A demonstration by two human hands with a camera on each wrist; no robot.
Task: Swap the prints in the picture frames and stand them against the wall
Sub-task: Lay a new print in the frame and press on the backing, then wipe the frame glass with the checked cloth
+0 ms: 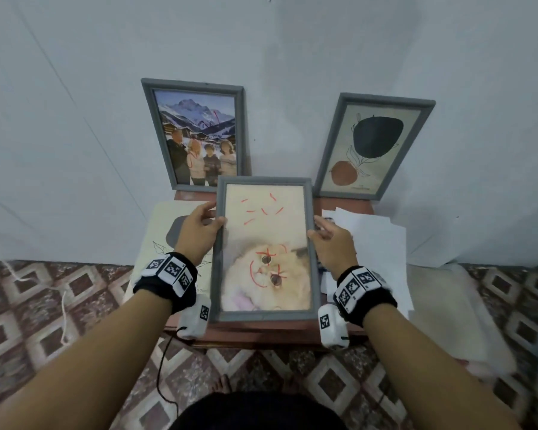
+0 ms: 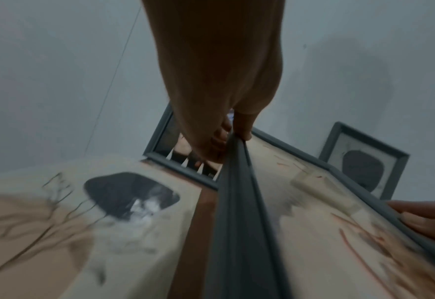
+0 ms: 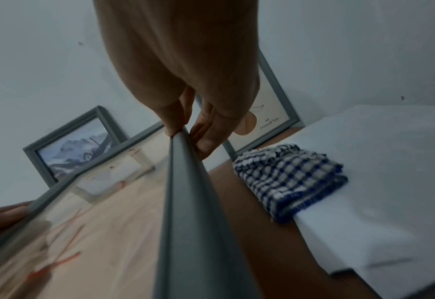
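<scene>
A grey frame with a cat print [image 1: 266, 249] marked in red is held face up above the low brown table [image 1: 261, 332]. My left hand [image 1: 199, 229] grips its left rail [image 2: 236, 192], thumb on the front and fingers behind. On the opposite rail [image 3: 183, 182] my right hand [image 1: 330, 240] grips the same way. Two more grey frames lean on the wall behind: a mountain family photo [image 1: 198, 136] on the left and an abstract leaf print [image 1: 375, 147] on the right.
A loose abstract print [image 1: 162, 240] lies on the table's left part, seen close in the left wrist view [image 2: 83, 212]. White sheets [image 1: 373, 243] and a blue checked cloth [image 3: 287, 182] lie at the right. Patterned floor tiles [image 1: 59, 305] surround the table.
</scene>
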